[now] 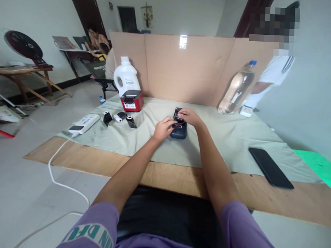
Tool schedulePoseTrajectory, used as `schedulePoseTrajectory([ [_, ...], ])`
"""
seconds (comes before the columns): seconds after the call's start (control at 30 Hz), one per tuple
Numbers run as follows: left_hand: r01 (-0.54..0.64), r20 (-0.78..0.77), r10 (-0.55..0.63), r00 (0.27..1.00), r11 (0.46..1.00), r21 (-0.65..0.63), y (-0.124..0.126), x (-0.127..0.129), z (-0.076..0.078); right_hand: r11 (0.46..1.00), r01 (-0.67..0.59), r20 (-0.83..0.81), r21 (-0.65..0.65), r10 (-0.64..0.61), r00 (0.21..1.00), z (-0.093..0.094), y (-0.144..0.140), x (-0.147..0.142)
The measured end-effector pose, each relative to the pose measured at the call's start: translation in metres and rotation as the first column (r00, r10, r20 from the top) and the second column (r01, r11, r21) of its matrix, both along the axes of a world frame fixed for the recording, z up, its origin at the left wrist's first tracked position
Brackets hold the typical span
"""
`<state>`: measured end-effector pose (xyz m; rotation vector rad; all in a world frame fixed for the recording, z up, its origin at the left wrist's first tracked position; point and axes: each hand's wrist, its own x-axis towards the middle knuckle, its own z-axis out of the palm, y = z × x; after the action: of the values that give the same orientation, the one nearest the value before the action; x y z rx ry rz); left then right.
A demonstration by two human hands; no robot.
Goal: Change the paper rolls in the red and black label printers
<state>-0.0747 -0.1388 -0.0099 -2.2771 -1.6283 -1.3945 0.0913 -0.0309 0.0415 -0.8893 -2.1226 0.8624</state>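
At the far left of the pale green cloth-covered table (236, 141) lies a white rectangular power strip (84, 123), its white cord (60, 159) trailing off the table edge to the floor. Just right of it sit three small paper rolls with black holders (119, 118), loose and close together. Behind them stands a red and white compact label printer (132, 100), with a white plastic jug (126, 77) directly behind it against the brown cardboard screen (184, 66).

At centre, the left hand (163, 128) rests on the near left side of a small dark blue label printer (178, 130), fingers curled against its top; whether it pinches anything cannot be told. The right hand (188, 116) is closed on the black raised lid (178, 113) of that same unit, which sits on the cloth, well in from the table edge.

To the right, a clear plastic water bottle with a blue cap (237, 88) leans against the cardboard. A black flat smartphone (270, 167) lies near the front right of the cloth.

Risks, as judged: the lid hinge may strain if forced back; the unit may slide on the loose cloth under uneven pressure; the leaning bottle could topple if the screen is jolted; the hanging cord could snag and drag the strip.
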Motion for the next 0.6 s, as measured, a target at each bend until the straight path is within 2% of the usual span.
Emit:
schedulePoseTrajectory([
  [0.2, -0.016, 0.036, 0.015, 0.999, 1.000, 0.023, 0.001, 0.000, 0.000, 0.978, 0.101, 0.162, 0.184, -0.131, 0.978, -0.016, 0.007, -0.002],
  [0.43, 0.020, 0.027, -0.020, 0.999, 1.000, 0.007, 0.003, 0.001, -0.005, 0.969, 0.094, 0.243, 0.228, -0.150, 0.958, -0.025, 0.010, -0.004],
  [0.6, 0.017, 0.025, -0.016, 1.000, 0.999, -0.033, 0.004, 0.001, -0.005, 0.939, 0.204, 0.327, 0.277, -0.292, 0.899, -0.028, 0.007, -0.009],
])
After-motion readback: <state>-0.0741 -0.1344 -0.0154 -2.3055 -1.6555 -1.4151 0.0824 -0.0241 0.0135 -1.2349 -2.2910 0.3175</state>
